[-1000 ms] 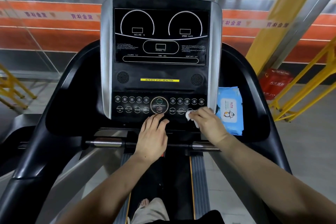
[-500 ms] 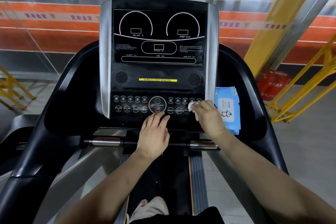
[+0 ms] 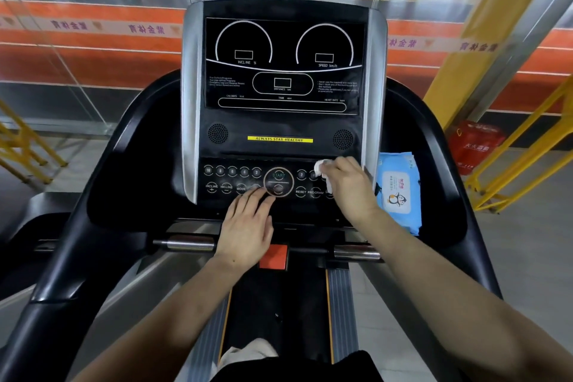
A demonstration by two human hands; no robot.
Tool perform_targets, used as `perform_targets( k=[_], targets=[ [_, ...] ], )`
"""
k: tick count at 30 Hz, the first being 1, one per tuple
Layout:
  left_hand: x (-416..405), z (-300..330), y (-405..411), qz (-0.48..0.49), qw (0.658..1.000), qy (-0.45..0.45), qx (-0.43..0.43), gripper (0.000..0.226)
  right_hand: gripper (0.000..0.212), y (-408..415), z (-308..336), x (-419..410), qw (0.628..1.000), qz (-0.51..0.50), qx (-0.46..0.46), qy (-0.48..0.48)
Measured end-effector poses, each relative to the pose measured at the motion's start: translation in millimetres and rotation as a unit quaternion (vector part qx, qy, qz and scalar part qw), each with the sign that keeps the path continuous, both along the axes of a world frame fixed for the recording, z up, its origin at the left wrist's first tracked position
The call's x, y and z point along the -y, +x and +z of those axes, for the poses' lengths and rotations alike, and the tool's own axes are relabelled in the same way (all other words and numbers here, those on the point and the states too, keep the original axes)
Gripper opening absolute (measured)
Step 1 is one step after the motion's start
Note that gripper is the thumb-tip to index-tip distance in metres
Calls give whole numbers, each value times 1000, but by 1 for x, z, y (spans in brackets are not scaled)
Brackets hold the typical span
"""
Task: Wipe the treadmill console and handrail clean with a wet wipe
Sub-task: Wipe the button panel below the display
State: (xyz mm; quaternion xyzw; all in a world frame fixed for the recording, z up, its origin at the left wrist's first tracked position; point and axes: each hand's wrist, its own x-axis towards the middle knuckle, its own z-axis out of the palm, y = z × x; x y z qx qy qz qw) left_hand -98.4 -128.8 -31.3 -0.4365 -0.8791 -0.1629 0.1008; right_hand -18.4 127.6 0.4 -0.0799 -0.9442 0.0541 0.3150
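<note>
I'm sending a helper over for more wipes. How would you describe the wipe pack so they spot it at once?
Find the treadmill console with its two dial outlines. In the black tray just right of its silver edge lies the wipe pack, beside the right hand. It is the only light blue thing there, a soft pouch with a white label showing a penguin.

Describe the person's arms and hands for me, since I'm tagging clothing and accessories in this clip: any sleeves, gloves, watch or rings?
Both forearms are bare all the way to the bottom edge of the picture, with no sleeve in view. The left hand and right hand wear no gloves. No watch, bracelet or band shows at either wrist, and no rings can be seen on the visible fingers.
</note>
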Motion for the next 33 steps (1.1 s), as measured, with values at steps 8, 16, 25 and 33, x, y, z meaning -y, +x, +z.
perform_targets(
  k=[8, 16, 25, 33],
  targets=[
    [19, -10, -6, -11, 1000, 23, 0, 46, 42, 19, -42, 35, 998, 65, 0, 2],
    [30, -4, -15, -25, 999, 27, 22, 48, 29, -22, -12, 46, 990, -101, -50, -84],
    [62, 1, -57, 9, 999, 47, -8, 52, 17, -66, -8, 120, 992, -49, -6, -119],
    [84, -2, -91, 74, 996, 55, 0, 59, 26, -54, -18, 109, 961, -178, -106, -181]
  ],
)
